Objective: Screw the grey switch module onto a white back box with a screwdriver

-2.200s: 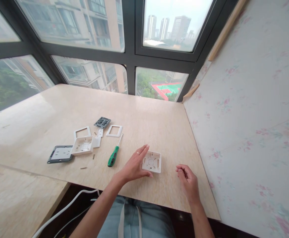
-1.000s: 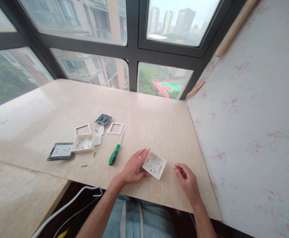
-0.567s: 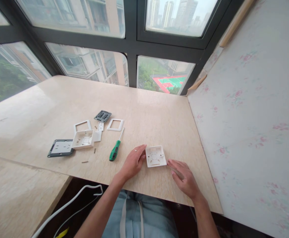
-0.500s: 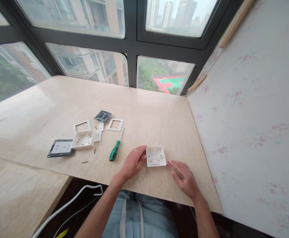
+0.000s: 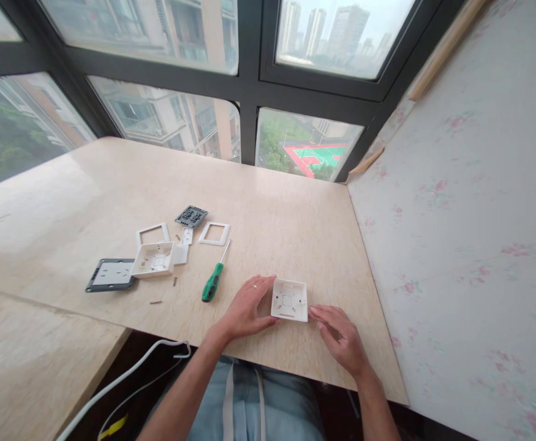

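A white square mounting box (image 5: 289,299), open side up, lies on the beige table (image 5: 268,208) near its front edge. My left hand (image 5: 248,308) rests against the box's left side, fingers stretched out flat, a ring on one finger. My right hand (image 5: 340,339) touches the box's lower right corner with its fingertips, fingers extended. Neither hand has lifted the box.
A green-handled screwdriver (image 5: 213,283) lies left of my left hand. Further left lie a second white box (image 5: 154,260), a grey-framed socket plate (image 5: 110,274), two white frames (image 5: 214,233), a dark switch module (image 5: 191,216) and loose screws. A papered wall (image 5: 470,214) borders the table's right side.
The box was turned and now sits square to me, slightly nearer the table edge. My right hand moved in from the right and now touches the box's corner.
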Action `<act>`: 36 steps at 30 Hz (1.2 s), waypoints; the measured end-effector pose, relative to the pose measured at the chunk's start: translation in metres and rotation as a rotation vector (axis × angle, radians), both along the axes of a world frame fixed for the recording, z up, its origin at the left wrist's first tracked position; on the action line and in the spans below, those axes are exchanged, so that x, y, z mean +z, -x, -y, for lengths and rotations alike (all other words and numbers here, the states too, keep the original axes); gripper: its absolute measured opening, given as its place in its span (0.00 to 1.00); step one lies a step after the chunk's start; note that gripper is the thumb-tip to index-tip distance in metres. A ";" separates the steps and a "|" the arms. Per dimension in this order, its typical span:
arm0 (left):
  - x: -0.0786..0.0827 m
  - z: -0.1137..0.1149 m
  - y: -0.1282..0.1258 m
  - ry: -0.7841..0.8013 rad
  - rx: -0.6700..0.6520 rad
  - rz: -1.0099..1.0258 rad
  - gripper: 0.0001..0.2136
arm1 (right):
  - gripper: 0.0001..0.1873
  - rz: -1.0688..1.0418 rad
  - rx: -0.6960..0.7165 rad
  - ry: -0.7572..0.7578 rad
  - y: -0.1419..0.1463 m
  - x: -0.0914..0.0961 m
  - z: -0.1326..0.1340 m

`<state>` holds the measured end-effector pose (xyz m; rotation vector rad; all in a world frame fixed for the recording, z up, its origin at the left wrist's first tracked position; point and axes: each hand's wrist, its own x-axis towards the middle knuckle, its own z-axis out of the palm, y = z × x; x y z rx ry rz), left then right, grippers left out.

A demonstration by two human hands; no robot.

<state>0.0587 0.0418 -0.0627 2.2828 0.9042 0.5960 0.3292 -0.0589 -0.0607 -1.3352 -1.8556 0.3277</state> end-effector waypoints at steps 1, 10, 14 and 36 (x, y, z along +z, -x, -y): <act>0.001 0.000 0.000 -0.001 -0.008 0.002 0.44 | 0.18 -0.003 -0.004 0.009 0.000 0.000 0.000; 0.000 0.000 -0.001 0.002 0.032 -0.005 0.43 | 0.15 -0.037 -0.072 0.058 0.001 -0.002 0.001; 0.002 0.000 -0.002 -0.005 0.014 -0.013 0.43 | 0.13 -0.073 -0.101 0.080 0.001 -0.001 0.002; 0.012 0.006 0.003 0.070 0.006 0.154 0.29 | 0.08 -0.678 -0.288 0.104 0.034 0.038 -0.068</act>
